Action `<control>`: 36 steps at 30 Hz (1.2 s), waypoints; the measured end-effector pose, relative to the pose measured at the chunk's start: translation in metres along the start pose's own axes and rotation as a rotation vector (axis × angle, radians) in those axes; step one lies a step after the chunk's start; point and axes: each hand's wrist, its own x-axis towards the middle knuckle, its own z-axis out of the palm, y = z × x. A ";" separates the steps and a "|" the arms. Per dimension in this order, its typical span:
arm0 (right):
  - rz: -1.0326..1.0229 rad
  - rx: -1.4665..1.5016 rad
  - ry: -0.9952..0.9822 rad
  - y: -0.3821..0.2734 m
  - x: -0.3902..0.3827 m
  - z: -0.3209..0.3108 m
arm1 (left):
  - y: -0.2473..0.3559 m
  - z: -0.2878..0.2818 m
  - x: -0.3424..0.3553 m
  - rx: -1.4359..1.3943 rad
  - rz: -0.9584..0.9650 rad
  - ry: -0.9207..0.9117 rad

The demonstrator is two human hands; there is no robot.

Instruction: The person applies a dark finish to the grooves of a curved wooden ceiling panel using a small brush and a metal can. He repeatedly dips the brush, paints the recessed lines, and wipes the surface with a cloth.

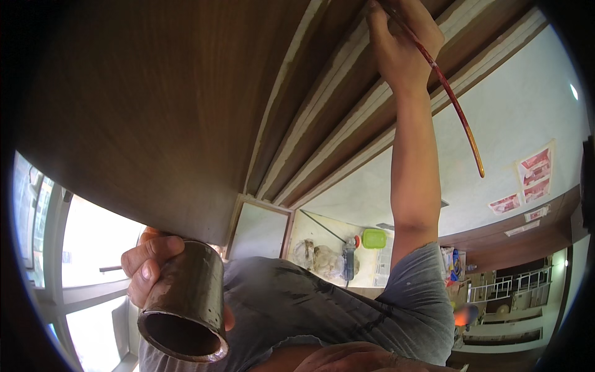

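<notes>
At the lower left, my left hand [147, 268] is wrapped round a dark metal cup [189, 288], tilted so that its round mouth faces me. The inside is too dark to make out any contents. My right arm reaches up, and the right hand [409, 46] grips a slender, red-brown tapered handle [457, 105], like a paintbrush's. Its other end is hidden past the fingers. That hand is up against brown wooden panelling with pale strips [338, 115] running between dark grooves. A broad smooth brown wood panel [155, 118] spreads to the left.
Bright windows [93, 242] stand at the left. Below the panelling are a pale door-like panel [257, 230], a green container [374, 239] and cloudy plastic bags [325, 261]. Pictures [536, 175] hang on the white wall at the right, with white railings [508, 288] beyond.
</notes>
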 end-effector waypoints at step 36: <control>0.062 -0.090 -0.116 -0.011 -0.017 -0.002 | -0.005 0.008 0.005 -0.009 0.048 0.007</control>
